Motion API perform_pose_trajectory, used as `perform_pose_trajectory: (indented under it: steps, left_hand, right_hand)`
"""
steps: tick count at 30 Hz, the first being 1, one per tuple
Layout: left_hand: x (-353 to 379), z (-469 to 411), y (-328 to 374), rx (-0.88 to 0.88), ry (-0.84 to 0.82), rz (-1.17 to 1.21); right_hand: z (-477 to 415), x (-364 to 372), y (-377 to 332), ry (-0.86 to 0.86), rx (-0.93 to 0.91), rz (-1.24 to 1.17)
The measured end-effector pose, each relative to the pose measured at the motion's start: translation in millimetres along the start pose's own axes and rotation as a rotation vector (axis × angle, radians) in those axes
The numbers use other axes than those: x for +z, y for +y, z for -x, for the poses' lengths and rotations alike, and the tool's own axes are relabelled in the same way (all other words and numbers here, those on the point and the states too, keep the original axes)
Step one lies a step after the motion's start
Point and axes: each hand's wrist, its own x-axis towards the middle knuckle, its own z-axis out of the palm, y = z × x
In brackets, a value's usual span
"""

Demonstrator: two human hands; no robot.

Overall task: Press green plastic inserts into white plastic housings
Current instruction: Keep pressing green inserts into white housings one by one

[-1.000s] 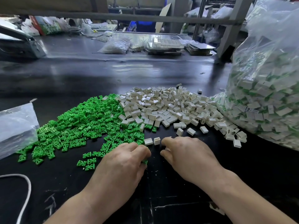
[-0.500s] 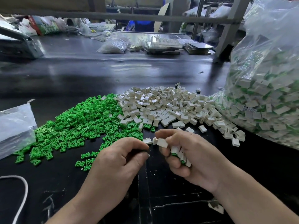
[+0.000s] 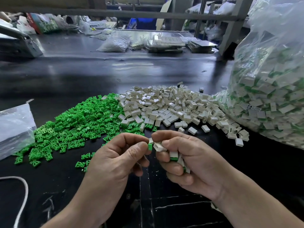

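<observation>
Just below the centre of the frame, your left hand point(image 3: 115, 158) pinched a green insert point(image 3: 149, 146) between thumb and forefinger, its other fingers curled under. Your right hand point(image 3: 194, 165) met it there, thumb and forefinger gripping a white housing point(image 3: 159, 146) with its open end turned toward the insert. The two parts were touching or very nearly so; the view was too tight to say which. Lower in that same right palm you held several assembled pieces point(image 3: 174, 156) — white with green showing. Behind your hands on the black table point(image 3: 82, 76) lay the green pile point(image 3: 79, 127) at centre left, running into the white pile point(image 3: 164, 106) at centre. A bulging clear bag point(image 3: 271, 96) of white-and-green parts filled the right edge.
</observation>
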Motion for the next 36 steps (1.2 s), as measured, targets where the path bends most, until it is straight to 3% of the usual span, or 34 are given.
perform_pose_trajectory:
  steps: [5,13,26,33,36]
  left_hand:
    - [2.2,1.0,2.1,0.034,0.027,-0.011]
    - [1.4,4.1,3.0,0.064,0.042,-0.073]
    - [2.2,4.3,5.3,0.028,0.030,-0.043]
    - [2.1,4.2,2.9,0.074,0.046,-0.095]
    - [2.8,4.4,5.1,0.041,0.002,0.034]
  right_hand:
    - [1.5,0.5,0.3,-0.046,-0.017,0.024]
    - [2.5,5.7,6.0,0.068,-0.056,0.292]
    - [4.4,9.8,10.7,0.216,-0.341,0.725]
    - [6.7,14.3,8.6,0.175,-0.303,0.724]
    - [7.2,15.8,9.3,0.163,-0.282,0.601]
